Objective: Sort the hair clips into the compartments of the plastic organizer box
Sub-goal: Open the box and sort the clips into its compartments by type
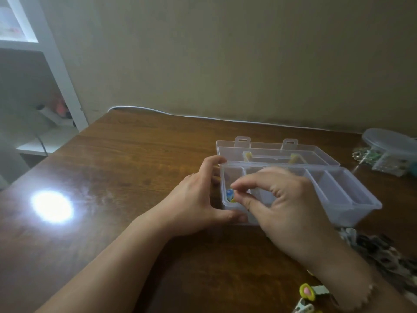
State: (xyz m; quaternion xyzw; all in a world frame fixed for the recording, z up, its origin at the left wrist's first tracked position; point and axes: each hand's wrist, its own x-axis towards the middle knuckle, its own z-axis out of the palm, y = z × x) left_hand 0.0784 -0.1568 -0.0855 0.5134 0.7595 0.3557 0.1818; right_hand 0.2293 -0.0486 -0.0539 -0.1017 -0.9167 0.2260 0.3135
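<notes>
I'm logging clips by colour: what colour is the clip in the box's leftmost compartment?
Blue with some yellow; the hair clip shows in the head view, partly hidden by the right hand.

Left hand [198,199] spread with thumb forward, right hand [282,204] fingertips pinched together
</notes>
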